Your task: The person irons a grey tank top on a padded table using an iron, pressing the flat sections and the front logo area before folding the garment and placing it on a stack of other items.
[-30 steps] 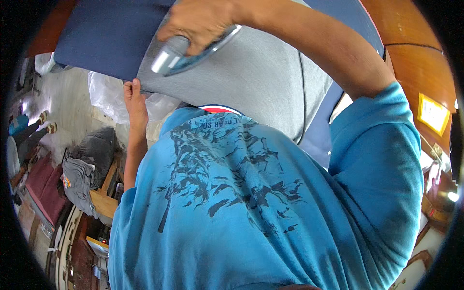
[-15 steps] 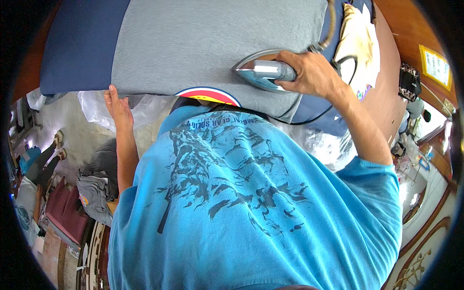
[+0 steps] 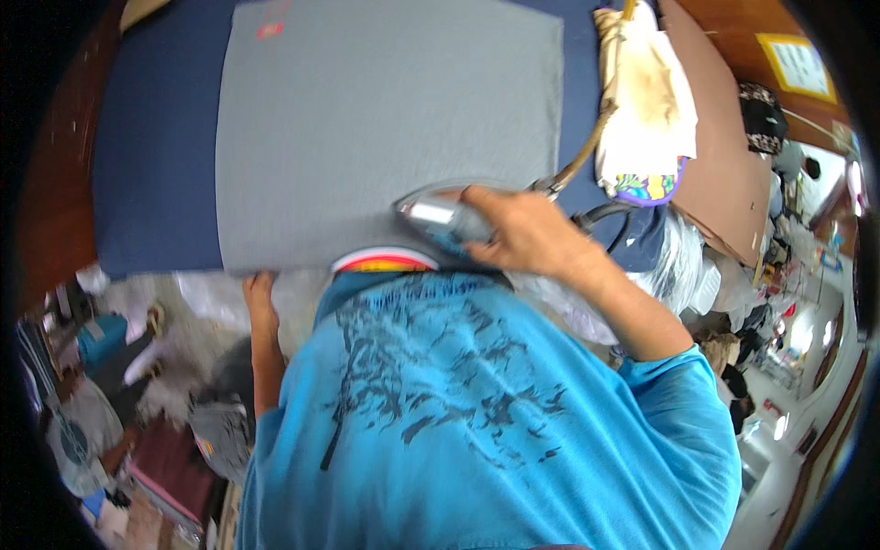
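My right hand [image 3: 527, 231] is closed around the handle of a steam iron [image 3: 438, 213]. The iron lies flat on a grey garment [image 3: 385, 119], close to the near edge, its tip pointing left. This garment is spread over a dark blue padded ironing table [image 3: 156, 156]. A round red, yellow and white print [image 3: 387, 260] shows at its near edge, partly cut off by my body. At the near left, my left hand [image 3: 260, 295] pinches the garment's edge with its fingers together; the fingertips are partly hidden. A small red mark [image 3: 269, 31] sits at the far left.
A tan hose [image 3: 587, 151] and a dark cord [image 3: 605, 215] run from the iron toward the right. Beyond them lies a pile of cream cloth [image 3: 646, 101] beside a brown board [image 3: 710, 156]. Clear plastic [image 3: 676, 261] hangs below. A grey garment hangs at lower left, near another person.
The iron has moved left across the garment with my right hand. My view has shifted, showing more of the table's far side. My left hand stays at the near left edge.
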Tool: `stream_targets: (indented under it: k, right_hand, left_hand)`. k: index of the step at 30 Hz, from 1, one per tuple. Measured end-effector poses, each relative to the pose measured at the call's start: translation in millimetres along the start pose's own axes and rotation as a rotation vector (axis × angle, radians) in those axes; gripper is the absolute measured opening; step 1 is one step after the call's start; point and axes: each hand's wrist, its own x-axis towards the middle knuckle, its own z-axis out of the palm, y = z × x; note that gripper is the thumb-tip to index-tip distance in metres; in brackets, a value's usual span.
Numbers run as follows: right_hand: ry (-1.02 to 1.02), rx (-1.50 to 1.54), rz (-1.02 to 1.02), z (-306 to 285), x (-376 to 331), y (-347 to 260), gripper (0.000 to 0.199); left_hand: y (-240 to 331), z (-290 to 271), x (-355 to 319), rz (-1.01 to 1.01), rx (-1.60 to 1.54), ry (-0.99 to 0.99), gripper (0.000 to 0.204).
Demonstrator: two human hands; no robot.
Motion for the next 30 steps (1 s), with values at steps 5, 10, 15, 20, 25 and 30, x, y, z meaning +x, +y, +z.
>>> stream_targets:
  k: [5, 10, 15, 20, 25, 30]
  right_hand:
    - [0.323, 0.108, 0.325, -12, 9, 10, 0.042]
    - [0.833, 0.255, 0.702, -41, 10, 91, 0.044]
    - [0.834, 0.208, 0.616, -48, 15, 117, 0.057]
    - [0.837, 0.246, 0.542, -52, 21, 110, 0.055]
    - [0.806, 0.331, 0.680, -70, 39, 91, 0.046]
    - [0.681, 0.175, 0.508, -82, 85, 77, 0.052]
  left_hand:
    - [9, 2, 8, 0.121, 0.025, 0.025, 0.031]
    - [33, -56, 15, -0.184, 0.778, -0.590, 0.038]
    - [212, 12, 12, -0.099, 0.176, -0.877, 0.043]
    - [284, 129, 83, 0.954, 1.125, -0.439, 0.045]
    - [299, 168, 179, 0.946, 1.572, -0.006, 0.055]
    - [304, 211, 177, 1.122, 1.433, 0.109, 0.056]
